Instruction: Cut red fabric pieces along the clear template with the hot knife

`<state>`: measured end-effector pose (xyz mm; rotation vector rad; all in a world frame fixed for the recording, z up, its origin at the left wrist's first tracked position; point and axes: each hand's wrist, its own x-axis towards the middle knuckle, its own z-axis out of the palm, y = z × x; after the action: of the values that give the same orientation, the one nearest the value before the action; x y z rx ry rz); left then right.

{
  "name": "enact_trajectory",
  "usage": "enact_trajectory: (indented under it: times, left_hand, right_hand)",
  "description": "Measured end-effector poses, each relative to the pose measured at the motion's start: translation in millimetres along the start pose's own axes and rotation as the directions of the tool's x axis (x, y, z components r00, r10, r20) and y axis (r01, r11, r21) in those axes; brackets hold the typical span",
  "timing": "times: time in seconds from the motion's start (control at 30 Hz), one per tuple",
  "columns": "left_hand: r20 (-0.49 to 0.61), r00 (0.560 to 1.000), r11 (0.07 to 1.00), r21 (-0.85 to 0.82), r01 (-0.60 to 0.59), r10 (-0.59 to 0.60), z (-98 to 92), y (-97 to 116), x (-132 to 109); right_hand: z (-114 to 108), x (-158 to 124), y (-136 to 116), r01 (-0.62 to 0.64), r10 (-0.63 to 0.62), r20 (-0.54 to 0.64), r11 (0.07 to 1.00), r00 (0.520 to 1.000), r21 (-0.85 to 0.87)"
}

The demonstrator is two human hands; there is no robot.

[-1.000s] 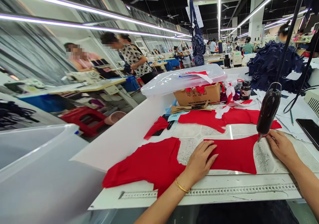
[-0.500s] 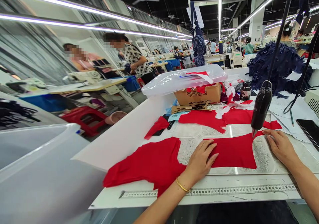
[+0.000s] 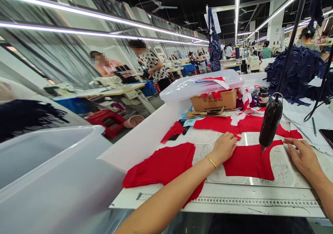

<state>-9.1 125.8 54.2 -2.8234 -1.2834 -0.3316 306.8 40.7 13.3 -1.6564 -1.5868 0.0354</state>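
Observation:
A cut piece of red fabric [image 3: 249, 161] lies flat on the table in front of me. My left hand [image 3: 224, 147] is at its upper left corner, fingers bent and pressed together over the edge; the thumb is hidden. Just beyond the piece's pointed upper right end, my right hand [image 3: 305, 157] rests on the table with its fingers apart and nothing in them. A black tool with a narrow tip [image 3: 271, 123] hangs from above, its tip over the fabric. To the left lies a stack of red fabric pieces [image 3: 158, 164], partly hidden behind my left forearm.
A measuring tape [image 3: 234, 201] runs along the table's front edge. More red pieces [image 3: 217, 124], a cardboard box [image 3: 213, 101] under a clear plastic lid [image 3: 200, 84], and a dark fabric heap [image 3: 293, 70] lie behind. A plastic bin [image 3: 65, 171] stands left. Co-workers are further back.
My left hand has moved from lying flat on the fabric's left side up to its upper left corner, its fingers drawn together. The view has turned slightly left.

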Motion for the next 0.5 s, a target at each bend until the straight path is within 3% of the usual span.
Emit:
enact_trajectory:
  times: [0.13,0.3,0.4,0.5]
  left_hand:
    - [0.027,0.998,0.997,0.032,0.064,-0.065,7.4,-4,22]
    - [0.054,0.992,0.993,0.037,0.108,-0.110,5.1,-4,29]
    - [0.060,0.990,0.991,0.021,0.129,-0.130,0.7,-6,26]
    - [0.069,0.988,0.990,-0.005,0.139,-0.138,-3.7,-7,24]
  right_hand:
    - [-1,0,-2,0.048,-0.048,-0.044,0.999,0.998,-0.001]
    - [-8,-2,-21,0.084,-0.074,-0.189,0.995,0.979,0.046]
    - [-19,-10,-38,0.143,-0.106,-0.390,0.987,0.915,0.067]
    - [-34,-20,-62,0.332,-0.274,-0.513,0.943,0.814,0.024]
